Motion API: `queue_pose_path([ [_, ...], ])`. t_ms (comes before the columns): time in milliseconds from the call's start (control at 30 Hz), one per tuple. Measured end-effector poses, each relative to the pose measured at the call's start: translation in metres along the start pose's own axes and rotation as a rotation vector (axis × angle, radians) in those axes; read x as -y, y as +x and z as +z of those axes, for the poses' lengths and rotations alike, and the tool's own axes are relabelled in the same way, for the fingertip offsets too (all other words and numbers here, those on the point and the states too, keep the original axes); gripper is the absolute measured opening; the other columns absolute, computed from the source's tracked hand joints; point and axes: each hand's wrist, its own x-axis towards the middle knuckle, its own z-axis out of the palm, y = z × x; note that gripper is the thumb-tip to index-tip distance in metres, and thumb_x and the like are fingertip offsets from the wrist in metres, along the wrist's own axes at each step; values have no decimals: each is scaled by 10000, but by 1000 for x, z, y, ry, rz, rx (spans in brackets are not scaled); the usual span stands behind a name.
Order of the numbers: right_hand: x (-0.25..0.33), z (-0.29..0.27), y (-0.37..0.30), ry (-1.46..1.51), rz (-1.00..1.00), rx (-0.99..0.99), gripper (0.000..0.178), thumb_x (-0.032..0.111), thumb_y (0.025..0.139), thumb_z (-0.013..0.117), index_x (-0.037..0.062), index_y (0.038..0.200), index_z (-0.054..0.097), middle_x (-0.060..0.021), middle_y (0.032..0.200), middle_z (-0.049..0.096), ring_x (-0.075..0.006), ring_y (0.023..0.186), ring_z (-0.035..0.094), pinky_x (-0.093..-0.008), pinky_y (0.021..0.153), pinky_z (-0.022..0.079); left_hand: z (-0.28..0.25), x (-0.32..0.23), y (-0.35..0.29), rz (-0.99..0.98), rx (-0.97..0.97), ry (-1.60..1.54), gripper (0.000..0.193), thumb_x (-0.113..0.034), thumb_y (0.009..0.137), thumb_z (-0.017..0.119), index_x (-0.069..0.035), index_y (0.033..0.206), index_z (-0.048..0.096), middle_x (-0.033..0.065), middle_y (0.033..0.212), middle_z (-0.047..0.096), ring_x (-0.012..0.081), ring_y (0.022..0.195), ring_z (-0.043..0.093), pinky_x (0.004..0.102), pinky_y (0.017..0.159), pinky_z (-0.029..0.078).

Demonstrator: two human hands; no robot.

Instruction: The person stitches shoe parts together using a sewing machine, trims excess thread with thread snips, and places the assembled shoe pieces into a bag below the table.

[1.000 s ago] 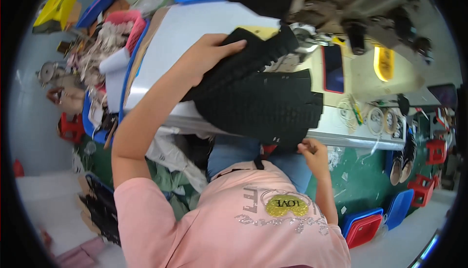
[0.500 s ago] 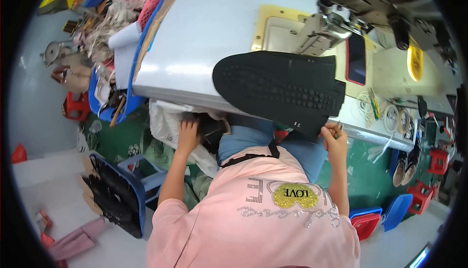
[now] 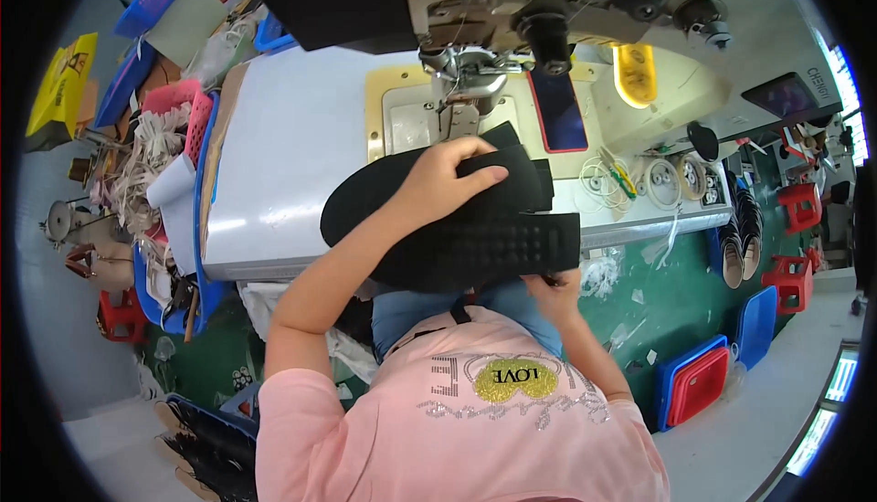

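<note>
Two flat black shoe pieces overlap at the front edge of the sewing table. The lower shoe piece [image 3: 457,255] has rows of raised round dots and a squared right end. A plainer upper shoe piece [image 3: 370,196] lies across it, with a rounded left end and flaps at the right. My left hand [image 3: 448,182] grips the upper piece from above, its thumb stretched across the surface and its other fingers curled toward the far edge. Below the lower piece's right end, my right hand [image 3: 555,294] is closed; a small dark or metal thing shows at its fingers, too unclear to name.
A sewing machine head [image 3: 466,82] stands just beyond the pieces. To its right are a red-edged phone [image 3: 557,109] and several thread or tape rolls [image 3: 662,182]. On the left, a blue bin [image 3: 212,173] borders the table. Red and blue trays [image 3: 699,383] stand on the floor at right.
My left hand has come up from the white bag beside my lap onto the black pieces, and a second piece now covers the dotted one. My right hand has moved left and down.
</note>
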Motion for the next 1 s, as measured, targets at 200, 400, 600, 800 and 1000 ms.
queue_pose_path([
  [200,-5,7,67,546,533,104,368,282,945,458,-36,976,642,-19,518,485,-95,444,402,-247,442,310,-48,-24,-52,306,44,564,249,-262,857,632,-14,855,652,132,1082,639,311,806,628,362,700,489],
  [400,-9,10,87,-317,68,393,254,147,743,778,-10,908,666,44,607,478,-25,535,360,-216,481,297,6,55,-38,271,53,773,252,-259,849,623,-12,846,670,164,1216,550,284,1192,478,350,859,439],
  [600,-9,9,72,-334,222,345,261,140,716,788,-18,841,621,36,734,509,-47,594,382,-234,509,321,7,72,-13,168,297,411,222,-208,840,625,10,861,658,106,826,562,262,866,516,367,730,427],
  [800,0,18,80,-351,16,213,235,8,759,718,-31,693,496,-57,725,519,-119,631,455,-258,565,365,1,44,-23,106,10,361,248,-212,843,632,18,770,573,166,643,518,325,609,543,407,594,422],
  [1000,36,38,100,-248,-203,150,307,12,729,741,-36,620,459,-70,609,472,-157,522,417,-296,490,340,-25,8,-34,133,-251,188,248,-194,786,713,3,850,577,155,683,575,278,561,530,348,528,411],
])
